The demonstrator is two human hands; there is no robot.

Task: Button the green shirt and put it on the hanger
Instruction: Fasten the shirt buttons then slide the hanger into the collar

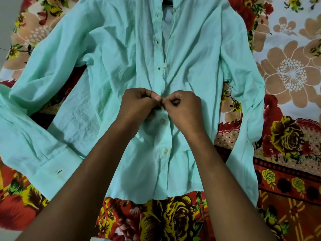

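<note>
The green shirt point(121, 66) lay spread front-up across the middle of the frame on a floral bedsheet point(286, 75), sleeves thrown out to both sides. At centre, the left hand point(139, 105) and right hand point(184, 108) met at the placket, fingers curled and pinching the fabric edges together. Just below them, two buttons point(162, 121) sat fastened; the placket above gaped open.

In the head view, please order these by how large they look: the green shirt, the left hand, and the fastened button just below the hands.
1. Green shirt, by far the largest.
2. Left hand.
3. Fastened button, the smallest.
</note>
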